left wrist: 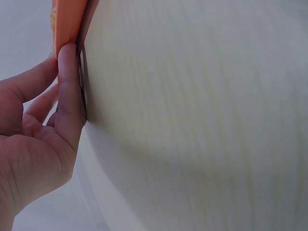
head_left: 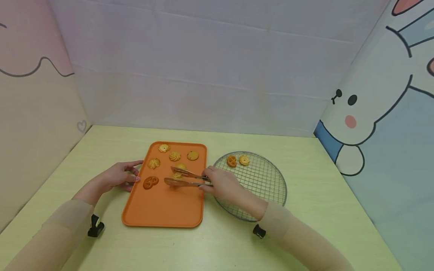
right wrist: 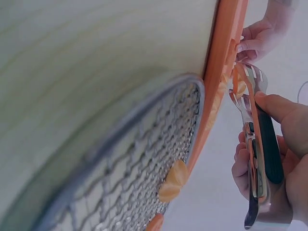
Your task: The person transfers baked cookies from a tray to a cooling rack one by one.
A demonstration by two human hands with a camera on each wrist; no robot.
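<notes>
In the head view, my left hand (head_left: 116,177) holds the left edge of an orange tray (head_left: 162,210), its fingertips at the rim; the left wrist view shows the thumb and fingers against that edge. My right hand (head_left: 225,184) grips metal tongs (head_left: 183,183) with dark handle pads. Over the tray, the spread tips of the tongs lie either side of a pale piped cookie (head_left: 178,175). Another cookie (head_left: 181,166) is partly hidden behind the upper arm. A brown pretzel-shaped cookie (head_left: 150,182) lies near the left hand.
Farther back on the tray are a swirl cookie (head_left: 174,156), a round cookie (head_left: 193,155), a flower-shaped cookie (head_left: 164,148) and a ridged cookie (head_left: 154,163). Right of it, a round wire rack (head_left: 264,184) bears a pretzel cookie (head_left: 231,161) and a flower cookie (head_left: 244,160).
</notes>
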